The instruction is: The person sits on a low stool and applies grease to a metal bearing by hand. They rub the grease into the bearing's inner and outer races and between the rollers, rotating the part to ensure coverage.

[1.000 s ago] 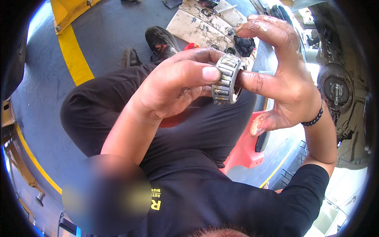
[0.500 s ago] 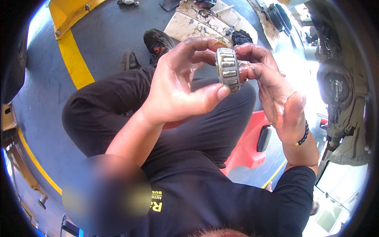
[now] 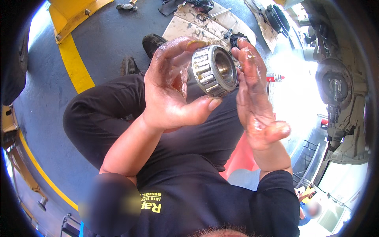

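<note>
A metal tapered roller bearing (image 3: 209, 73) is held up over my lap, its rollers to the left and its bore turned toward the right. My left hand (image 3: 166, 89) is shut on it, with fingers at its upper rim and the thumb under its lower edge. Greasy smears cover both hands. Just right of the bearing, my right hand (image 3: 256, 89) is open, fingers straight up and thumb stuck out. Its fingers lie close beside the bearing; whether they touch it I cannot tell.
Stained cardboard (image 3: 189, 25) with dark rags lies on the floor ahead. A hammer (image 3: 127, 5) rests farther left, near a yellow metal stand (image 3: 75, 15). To the right are a red-tipped can (image 3: 276, 78), a vehicle hub (image 3: 335, 85) and a red seat (image 3: 241, 158).
The bearing has moved a little left and turned, so its bore now shows. My right hand has gone from curled fingers on the bearing to straight ones, and shifted left.
</note>
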`<control>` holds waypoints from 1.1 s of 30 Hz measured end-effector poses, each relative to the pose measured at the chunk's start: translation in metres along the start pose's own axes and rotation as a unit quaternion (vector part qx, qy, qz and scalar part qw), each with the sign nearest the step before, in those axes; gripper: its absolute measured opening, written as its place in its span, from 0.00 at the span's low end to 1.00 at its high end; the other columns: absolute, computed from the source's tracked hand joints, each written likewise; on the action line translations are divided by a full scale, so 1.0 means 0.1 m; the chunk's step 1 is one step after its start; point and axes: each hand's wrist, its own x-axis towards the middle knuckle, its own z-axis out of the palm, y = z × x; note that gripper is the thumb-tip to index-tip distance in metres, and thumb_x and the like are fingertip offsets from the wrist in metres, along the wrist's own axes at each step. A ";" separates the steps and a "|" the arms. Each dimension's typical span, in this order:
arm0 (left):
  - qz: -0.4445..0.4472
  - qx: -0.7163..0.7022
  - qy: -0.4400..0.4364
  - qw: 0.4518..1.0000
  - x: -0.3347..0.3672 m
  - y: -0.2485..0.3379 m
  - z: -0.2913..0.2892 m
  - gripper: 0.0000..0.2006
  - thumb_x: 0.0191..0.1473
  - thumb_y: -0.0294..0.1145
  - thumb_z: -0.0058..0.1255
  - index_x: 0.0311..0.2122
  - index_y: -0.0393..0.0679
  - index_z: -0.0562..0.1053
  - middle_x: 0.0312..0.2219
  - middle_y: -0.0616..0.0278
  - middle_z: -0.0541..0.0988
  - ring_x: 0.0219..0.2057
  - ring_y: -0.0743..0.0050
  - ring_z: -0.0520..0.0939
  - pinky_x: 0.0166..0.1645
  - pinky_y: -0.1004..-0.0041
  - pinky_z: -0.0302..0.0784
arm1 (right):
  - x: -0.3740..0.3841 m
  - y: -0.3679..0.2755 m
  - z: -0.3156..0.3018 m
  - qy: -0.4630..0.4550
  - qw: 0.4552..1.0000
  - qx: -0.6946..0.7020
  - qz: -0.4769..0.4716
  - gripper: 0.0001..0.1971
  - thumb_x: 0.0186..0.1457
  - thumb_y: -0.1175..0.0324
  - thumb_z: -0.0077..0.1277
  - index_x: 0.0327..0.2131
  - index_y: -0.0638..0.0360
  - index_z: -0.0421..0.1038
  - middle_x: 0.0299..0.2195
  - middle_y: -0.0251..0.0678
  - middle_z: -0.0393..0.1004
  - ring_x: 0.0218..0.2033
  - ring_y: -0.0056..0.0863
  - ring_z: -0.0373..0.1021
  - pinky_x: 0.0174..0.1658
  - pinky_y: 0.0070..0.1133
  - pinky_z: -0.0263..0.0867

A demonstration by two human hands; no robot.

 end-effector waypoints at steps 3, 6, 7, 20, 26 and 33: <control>-0.005 0.010 0.005 1.000 -0.02 0.01 0.02 0.45 0.38 0.27 0.71 0.61 0.36 0.58 0.54 0.48 0.72 0.57 0.61 0.74 0.61 0.64 0.69 | -0.06 0.15 0.04 0.002 0.998 -0.056 -0.040 0.53 0.52 0.20 0.24 0.59 0.61 0.66 0.63 0.53 0.54 0.64 0.44 0.53 0.66 0.40 0.43; 0.007 0.014 0.008 1.000 -0.01 0.02 0.01 0.45 0.36 0.26 0.72 0.61 0.35 0.59 0.54 0.49 0.73 0.57 0.62 0.74 0.61 0.64 0.69 | -0.09 0.24 0.04 0.005 0.992 -0.102 -0.077 0.55 0.50 0.18 0.24 0.61 0.59 0.65 0.64 0.55 0.51 0.66 0.48 0.51 0.67 0.43 0.41; 0.009 0.004 0.022 1.000 0.00 0.02 0.03 0.45 0.36 0.26 0.72 0.61 0.35 0.59 0.54 0.49 0.73 0.57 0.62 0.74 0.62 0.64 0.68 | -0.10 0.25 0.03 0.003 0.988 -0.123 -0.092 0.56 0.50 0.18 0.24 0.62 0.58 0.65 0.65 0.56 0.50 0.66 0.50 0.50 0.67 0.44 0.40; 0.149 0.179 -0.048 0.971 0.10 -0.10 -0.15 0.45 0.39 0.32 0.70 0.63 0.43 0.58 0.53 0.47 0.72 0.54 0.49 0.75 0.60 0.54 0.70 | 0.06 0.04 -0.21 0.026 0.983 -0.140 -0.112 0.60 0.45 0.14 0.11 0.50 0.55 0.77 0.64 0.58 0.52 0.67 0.51 0.48 0.67 0.47 0.38; 0.189 0.255 -0.112 0.941 0.16 0.00 -0.17 0.44 0.41 0.33 0.68 0.63 0.45 0.58 0.51 0.46 0.74 0.52 0.45 0.77 0.58 0.48 0.69 | 0.17 0.21 -0.21 0.005 0.992 -0.100 -0.081 0.56 0.47 0.16 0.17 0.53 0.54 0.74 0.64 0.56 0.51 0.67 0.50 0.48 0.67 0.45 0.39; 0.215 0.347 -0.088 0.908 0.20 0.06 -0.16 0.40 0.38 0.33 0.70 0.58 0.47 0.62 0.44 0.47 0.80 0.50 0.46 0.77 0.61 0.50 0.66 | 0.07 0.22 -0.11 0.009 0.993 -0.098 -0.065 0.51 0.50 0.20 0.23 0.56 0.53 0.71 0.65 0.53 0.50 0.68 0.48 0.47 0.67 0.43 0.41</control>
